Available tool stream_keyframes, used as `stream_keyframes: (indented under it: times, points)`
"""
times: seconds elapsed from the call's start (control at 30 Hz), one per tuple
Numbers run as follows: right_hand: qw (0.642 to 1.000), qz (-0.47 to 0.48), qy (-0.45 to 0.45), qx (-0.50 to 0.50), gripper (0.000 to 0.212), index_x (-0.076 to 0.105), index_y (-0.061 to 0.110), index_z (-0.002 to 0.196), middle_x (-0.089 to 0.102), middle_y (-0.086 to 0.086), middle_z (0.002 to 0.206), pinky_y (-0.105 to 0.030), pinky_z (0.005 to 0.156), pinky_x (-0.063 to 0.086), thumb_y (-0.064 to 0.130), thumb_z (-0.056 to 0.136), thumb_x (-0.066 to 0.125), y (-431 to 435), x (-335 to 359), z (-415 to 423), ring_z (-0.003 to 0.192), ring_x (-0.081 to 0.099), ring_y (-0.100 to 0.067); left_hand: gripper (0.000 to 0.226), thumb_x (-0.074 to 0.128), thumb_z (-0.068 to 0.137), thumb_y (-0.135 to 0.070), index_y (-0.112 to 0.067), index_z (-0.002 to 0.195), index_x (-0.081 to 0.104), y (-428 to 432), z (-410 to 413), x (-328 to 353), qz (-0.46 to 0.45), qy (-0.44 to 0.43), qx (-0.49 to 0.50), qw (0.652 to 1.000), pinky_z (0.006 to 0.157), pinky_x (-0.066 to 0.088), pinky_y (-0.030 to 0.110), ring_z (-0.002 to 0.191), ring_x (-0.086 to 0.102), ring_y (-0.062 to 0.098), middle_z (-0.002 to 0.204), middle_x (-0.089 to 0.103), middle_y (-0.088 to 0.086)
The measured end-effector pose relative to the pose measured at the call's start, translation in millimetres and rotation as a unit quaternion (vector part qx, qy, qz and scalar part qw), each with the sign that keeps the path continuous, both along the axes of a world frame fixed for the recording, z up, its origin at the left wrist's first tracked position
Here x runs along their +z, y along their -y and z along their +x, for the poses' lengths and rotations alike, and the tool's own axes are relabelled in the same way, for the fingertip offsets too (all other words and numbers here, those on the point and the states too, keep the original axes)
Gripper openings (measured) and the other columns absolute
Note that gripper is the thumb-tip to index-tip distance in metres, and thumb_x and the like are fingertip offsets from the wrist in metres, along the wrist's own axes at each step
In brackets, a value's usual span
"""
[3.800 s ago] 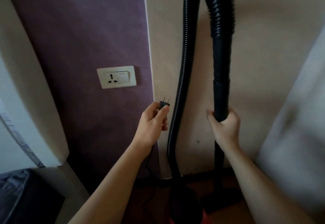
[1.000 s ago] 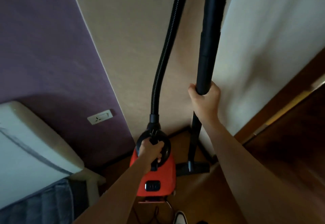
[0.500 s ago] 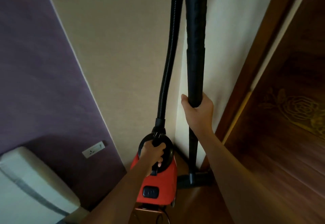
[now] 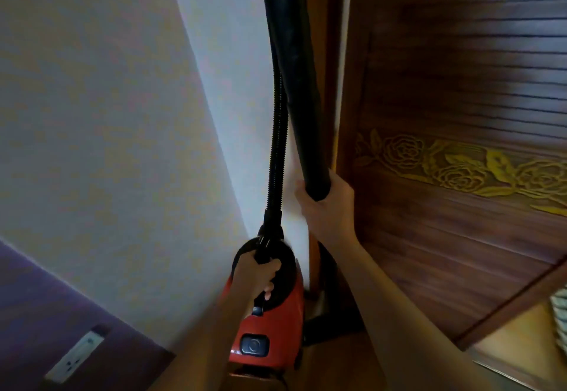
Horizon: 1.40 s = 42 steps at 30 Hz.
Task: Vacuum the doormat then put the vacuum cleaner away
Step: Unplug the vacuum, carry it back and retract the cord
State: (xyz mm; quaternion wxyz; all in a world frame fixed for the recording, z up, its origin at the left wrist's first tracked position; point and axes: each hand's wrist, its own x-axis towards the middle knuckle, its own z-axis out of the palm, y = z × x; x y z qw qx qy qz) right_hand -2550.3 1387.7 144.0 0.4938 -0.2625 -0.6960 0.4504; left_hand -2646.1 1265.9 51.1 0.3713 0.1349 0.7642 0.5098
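Wall socket sits low left with nothing plugged into it. Left hand has fingers curled tight round the black carry handle of the red vacuum cleaner, body just beside the wall corner. Ribbed hose runs up from it. Right hand is wrapped closed round the black wand, which stands near upright beside the wooden door. Floor nozzle is mostly hidden behind the arm. No doormat in view. Judgement: vacuuming looks finished, cleaner is being carried, stowing not yet done.
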Motion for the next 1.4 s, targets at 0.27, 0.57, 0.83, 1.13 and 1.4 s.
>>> stream_keyframes:
  times: [0.27,0.57,0.83,1.13,1.4]
  points:
    - [0.999,0.019,0.018,-0.046,0.026,0.054,0.025,0.073,0.052,0.005,0.057,-0.029,0.049,0.048,0.014,0.088,0.073,-52,-5,40,0.051,0.054,-0.011,0.011,0.06,0.092,-0.005,-0.01,0.082,0.056,-82,31,-5,-0.019,0.051,-0.087,0.995,0.04,0.035,0.025,0.04,0.038,0.015,0.056,0.047,0.001]
    - [0.987,0.066,0.087,-0.12,0.025,0.055,0.024,0.077,0.056,0.011,0.06,-0.018,0.051,0.042,0.009,0.081,0.075,-61,-11,76,0.055,0.057,-0.005,0.014,0.06,0.093,-0.004,-0.01,0.081,0.054,-132,54,-16,0.004,0.091,-0.167,0.982,0.041,0.036,0.028,0.04,0.037,0.014,0.054,0.047,0.001]
    - [0.953,0.077,0.11,-0.27,0.02,0.058,0.015,0.07,0.061,-0.002,0.059,-0.04,0.047,0.047,0.01,0.077,0.076,-23,-7,88,0.05,0.057,-0.017,0.012,0.061,0.09,-0.005,-0.007,0.079,0.056,-133,60,-19,0.005,0.063,-0.3,0.952,0.035,0.034,0.024,0.035,0.039,0.014,0.054,0.048,0.002]
    - [0.886,0.028,0.068,-0.458,0.035,0.046,0.032,0.069,0.043,0.013,0.058,-0.035,0.047,0.032,0.011,0.079,0.072,53,-4,119,0.051,0.04,-0.01,0.024,0.057,0.092,-0.007,-0.015,0.072,0.047,-109,72,-22,-0.014,0.117,-0.44,0.89,0.038,0.027,0.019,0.028,0.033,0.011,0.045,0.042,-0.004]
    - [0.799,0.013,0.042,-0.6,0.034,0.046,0.012,0.067,0.042,-0.011,0.056,-0.048,0.043,0.038,0.025,0.084,0.072,130,-11,187,0.047,0.04,-0.032,0.013,0.061,0.087,-0.006,-0.013,0.078,0.057,-88,143,-24,-0.008,0.069,-0.595,0.801,0.037,0.028,0.022,0.033,0.034,0.012,0.049,0.046,-0.004]
